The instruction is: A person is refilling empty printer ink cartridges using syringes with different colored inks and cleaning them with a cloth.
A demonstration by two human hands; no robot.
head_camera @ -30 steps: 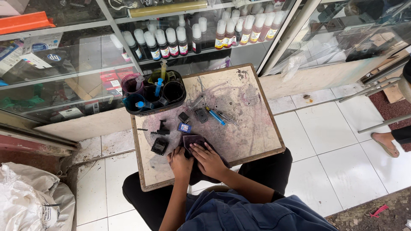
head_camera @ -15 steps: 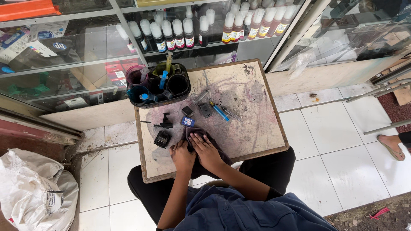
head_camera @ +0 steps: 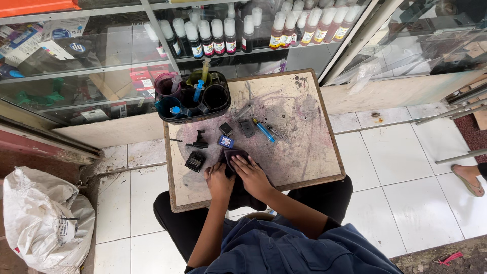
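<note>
Dark cloth (head_camera: pixel 234 158), soft and limp, lies bunched on the near edge of a small ink-stained table (head_camera: pixel 304 152), and both hands press on it. The left hand (head_camera: pixel 219 178) curls its grip closed around the cloth's left side; the right hand (head_camera: pixel 252 173) lies over the top with fingers spread flat, pressing down rather than clasping. Whether something small is wrapped inside the cloth cannot be told.

Just beyond the grip sits a small blue ink cartridge (head_camera: pixel 225 141), and to the left of the grip a black cartridge (head_camera: pixel 195 161). Further out from the hands lie a blue syringe (head_camera: pixel 264 130) and more small black cartridge parts (head_camera: pixel 247 128). At the far left corner stands a black tray (head_camera: pixel 193 99) of ink-stained cups holding syringes. Behind the table, a glass cabinet holds a row of ink bottles (head_camera: pixel 213 38).

The cloth looks light and floppy, likely damp with ink, so it would handle best gathered in a full-hand pinch at its bunched middle. The cartridges look light, rigid and probably smeary; they are best held by their flat sides.
</note>
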